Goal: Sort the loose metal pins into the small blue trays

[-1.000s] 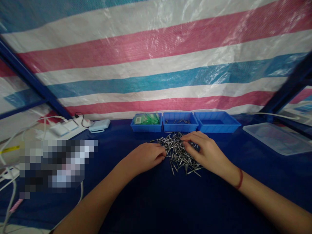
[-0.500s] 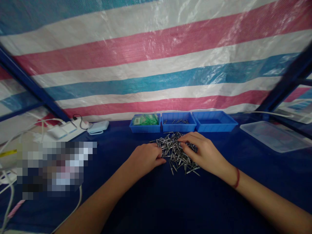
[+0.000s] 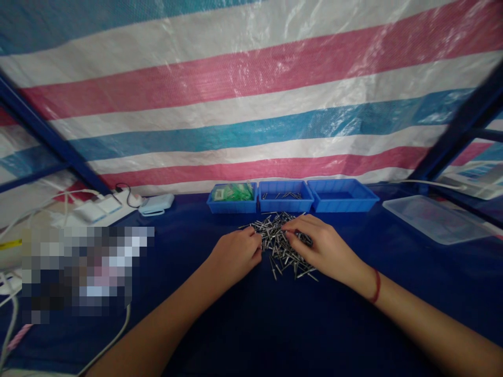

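A loose pile of thin metal rivet-like pieces (image 3: 277,238) lies on the dark blue table (image 3: 251,319). At the pile's left edge, my left hand (image 3: 238,254) has its fingers curled together; what they hold, if anything, is hidden. My right hand (image 3: 320,246) reaches over the right part of the pile, thumb and index finger nearly together at the pieces; whether a piece is between them is too small to tell. Behind the pile, the middle blue bin (image 3: 286,206) holds a few similar metal pieces.
The left blue bin (image 3: 233,207) contains a green packet in clear plastic. A right blue bin (image 3: 343,204) stands beside the middle one. Further right lies a translucent lid (image 3: 436,220). Power strip (image 3: 106,209), cables and a pale blue case (image 3: 156,204) are at left.
The view has shifted slightly, moving the bins and pile a little left in the picture. My left thumb has drawn in against the fingers. My right hand remains over the pile.
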Demonstrator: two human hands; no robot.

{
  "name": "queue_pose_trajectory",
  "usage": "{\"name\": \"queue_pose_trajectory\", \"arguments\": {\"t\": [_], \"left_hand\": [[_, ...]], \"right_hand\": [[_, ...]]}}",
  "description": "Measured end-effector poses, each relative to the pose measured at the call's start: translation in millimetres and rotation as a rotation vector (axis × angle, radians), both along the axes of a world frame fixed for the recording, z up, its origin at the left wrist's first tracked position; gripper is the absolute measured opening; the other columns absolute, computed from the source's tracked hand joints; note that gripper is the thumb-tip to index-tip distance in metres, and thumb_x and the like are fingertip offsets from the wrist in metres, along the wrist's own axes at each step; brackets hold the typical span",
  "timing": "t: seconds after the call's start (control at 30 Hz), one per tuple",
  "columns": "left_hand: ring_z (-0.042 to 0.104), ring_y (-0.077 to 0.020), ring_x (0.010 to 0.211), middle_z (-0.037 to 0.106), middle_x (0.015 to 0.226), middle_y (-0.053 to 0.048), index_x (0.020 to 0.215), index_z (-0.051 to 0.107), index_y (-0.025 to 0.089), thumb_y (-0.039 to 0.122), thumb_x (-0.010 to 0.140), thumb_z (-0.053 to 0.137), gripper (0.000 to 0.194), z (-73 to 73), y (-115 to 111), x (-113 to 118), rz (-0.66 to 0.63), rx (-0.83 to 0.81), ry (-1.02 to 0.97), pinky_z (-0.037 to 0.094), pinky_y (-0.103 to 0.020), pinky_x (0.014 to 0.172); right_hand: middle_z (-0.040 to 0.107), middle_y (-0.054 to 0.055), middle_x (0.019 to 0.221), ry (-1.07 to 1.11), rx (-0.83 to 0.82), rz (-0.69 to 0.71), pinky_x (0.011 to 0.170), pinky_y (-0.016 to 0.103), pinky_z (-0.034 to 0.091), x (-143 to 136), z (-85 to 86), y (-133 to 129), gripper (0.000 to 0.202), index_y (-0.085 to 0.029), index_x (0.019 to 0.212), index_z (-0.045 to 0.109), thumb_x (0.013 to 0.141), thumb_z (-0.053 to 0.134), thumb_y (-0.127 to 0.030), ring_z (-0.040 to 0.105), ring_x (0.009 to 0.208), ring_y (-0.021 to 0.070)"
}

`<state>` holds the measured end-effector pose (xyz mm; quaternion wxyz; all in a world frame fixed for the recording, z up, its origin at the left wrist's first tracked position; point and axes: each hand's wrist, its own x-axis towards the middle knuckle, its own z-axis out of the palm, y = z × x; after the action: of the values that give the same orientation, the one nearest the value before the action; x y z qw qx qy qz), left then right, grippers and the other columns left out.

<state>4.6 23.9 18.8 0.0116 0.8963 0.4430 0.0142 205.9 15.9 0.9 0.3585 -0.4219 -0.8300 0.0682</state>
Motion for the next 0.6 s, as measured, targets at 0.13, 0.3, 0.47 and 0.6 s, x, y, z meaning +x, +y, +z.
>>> {"name": "queue_pose_trajectory", "arguments": {"t": [0.13, 0.3, 0.47, 0.6], "left_hand": [[0.060, -0.0162, 0.070, 0.060, 0.085, -0.003, 0.082, 0.059, 0.018, 0.014, 0.080, 0.048, 0.012, 1.2, -1.6, 0.0, -0.003, -0.035, -0.061, 0.048, -0.027, 0.063], [0.064, -0.0205, 0.078, 0.062, 0.088, -0.005, 0.084, 0.062, 0.017, 0.020, 0.084, 0.048, 0.015, -3.5, -0.8, 1.1, 0.022, -0.060, -0.036, 0.050, -0.031, 0.069], [0.064, -0.0246, 0.079, 0.063, 0.087, -0.009, 0.085, 0.063, 0.014, 0.033, 0.087, 0.048, 0.024, -6.4, -0.7, 4.3, 0.051, -0.019, -0.021, 0.052, -0.036, 0.068], [0.064, -0.0228, 0.079, 0.064, 0.088, -0.009, 0.086, 0.062, 0.014, 0.025, 0.089, 0.042, 0.023, -6.0, -1.7, 6.7, 0.066, -0.005, 0.002, 0.052, -0.034, 0.070]], "right_hand": [[0.068, 0.005, 0.087, -0.007, -0.006, 0.030, 0.076, 0.035, 0.049, -0.8, -0.2, -0.8, 0.017, -0.020, 0.091, 0.065, 0.085, 0.049, -0.018, 0.062, 0.082, 0.0177], [0.067, 0.005, 0.086, -0.039, -0.004, 0.065, 0.074, 0.035, 0.049, -2.0, 1.0, -1.8, 0.016, -0.019, 0.090, 0.065, 0.086, 0.049, -0.017, 0.061, 0.081, 0.0175], [0.067, 0.005, 0.086, -0.069, 0.001, 0.071, 0.074, 0.035, 0.048, -1.0, 0.5, -1.9, 0.016, -0.019, 0.090, 0.065, 0.086, 0.049, -0.018, 0.061, 0.080, 0.0176], [0.067, 0.005, 0.086, -0.078, 0.001, 0.081, 0.074, 0.035, 0.047, -0.5, -1.8, -1.5, 0.016, -0.019, 0.091, 0.065, 0.086, 0.049, -0.018, 0.061, 0.080, 0.0176]]}}
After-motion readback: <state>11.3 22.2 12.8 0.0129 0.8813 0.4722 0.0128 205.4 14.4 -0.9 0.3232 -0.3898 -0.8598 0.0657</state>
